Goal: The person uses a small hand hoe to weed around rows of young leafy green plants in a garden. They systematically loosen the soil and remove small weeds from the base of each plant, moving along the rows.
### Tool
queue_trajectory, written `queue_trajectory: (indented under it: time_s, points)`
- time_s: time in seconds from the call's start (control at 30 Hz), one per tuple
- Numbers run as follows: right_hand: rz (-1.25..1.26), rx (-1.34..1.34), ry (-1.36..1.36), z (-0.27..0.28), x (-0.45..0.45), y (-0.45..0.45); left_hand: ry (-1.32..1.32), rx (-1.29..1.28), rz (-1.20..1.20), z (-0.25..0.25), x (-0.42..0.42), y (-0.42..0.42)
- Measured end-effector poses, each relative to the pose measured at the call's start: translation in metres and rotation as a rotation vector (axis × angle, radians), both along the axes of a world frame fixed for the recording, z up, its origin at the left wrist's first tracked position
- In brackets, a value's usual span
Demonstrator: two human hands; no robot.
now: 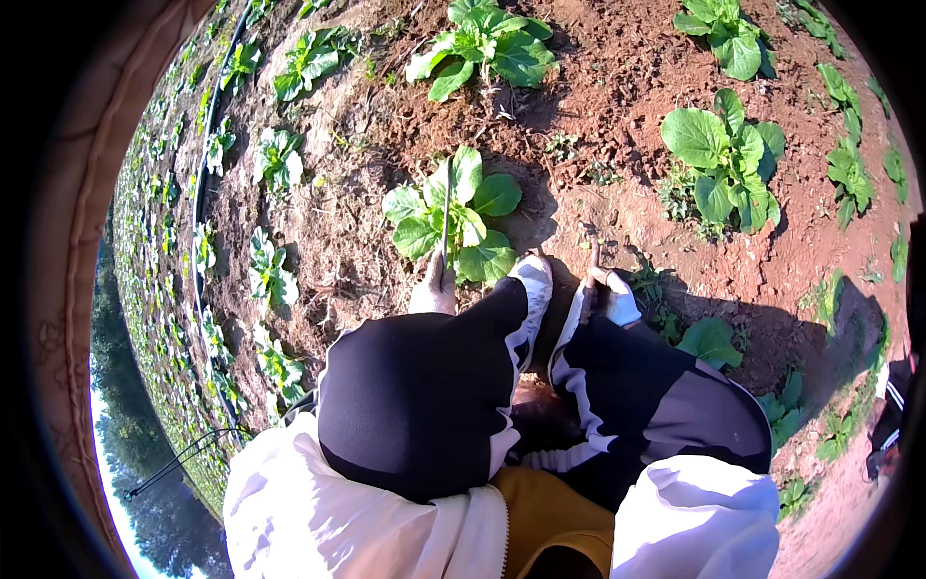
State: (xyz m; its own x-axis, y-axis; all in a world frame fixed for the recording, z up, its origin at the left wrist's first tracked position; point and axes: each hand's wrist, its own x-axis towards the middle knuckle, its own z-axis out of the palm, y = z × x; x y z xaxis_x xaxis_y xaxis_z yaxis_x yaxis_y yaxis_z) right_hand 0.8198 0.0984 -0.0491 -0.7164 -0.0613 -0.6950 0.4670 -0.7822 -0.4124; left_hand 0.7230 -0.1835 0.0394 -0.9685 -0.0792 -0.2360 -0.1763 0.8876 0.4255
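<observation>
My left hand (434,286), in a pale glove with bare fingertips, is closed around a thin, dark, long tool (447,210), perhaps a blade seen edge-on. The tool points away from me across a broad-leaved green vegetable plant (495,195), which grows in the reddish soil. Beyond my right knee, my right hand (613,291) is low over the soil beside small weeds. It too wears a pale glove, and the fingers are partly hidden and shaded, so whether they hold anything is unclear. Both hands are near my shoes, between and beyond my knees in dark trousers.
More leafy plants grow ahead (492,47) and at the right (723,166). A black irrigation hose (199,195) runs along the left, with rows of plants past it. Low weeds (647,282) grow by my right hand. A partly visible dark object lies at the far right edge.
</observation>
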Motion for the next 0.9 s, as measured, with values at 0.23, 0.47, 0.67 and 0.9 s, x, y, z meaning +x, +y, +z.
queue_trajectory:
  time_s: [0.23, 0.47, 0.67, 0.9]
  points:
    - [-0.012, -0.151, -0.024, 0.019, -0.002, -0.002, -0.124, 0.136, -0.17, 0.015, -0.008, -0.013]
    - [0.009, 0.056, 0.068, 0.058, -0.017, 0.008, -0.169, 0.428, -0.257, 0.016, -0.044, 0.072]
    - [0.113, 0.151, 0.09, 0.07, -0.052, 0.005, -0.806, 1.151, -0.135, 0.002, -0.062, 0.138]
    - [0.347, 0.586, 0.078, 0.046, -0.051, -0.013, -0.883, 1.072, -0.434, -0.041, -0.033, 0.135]
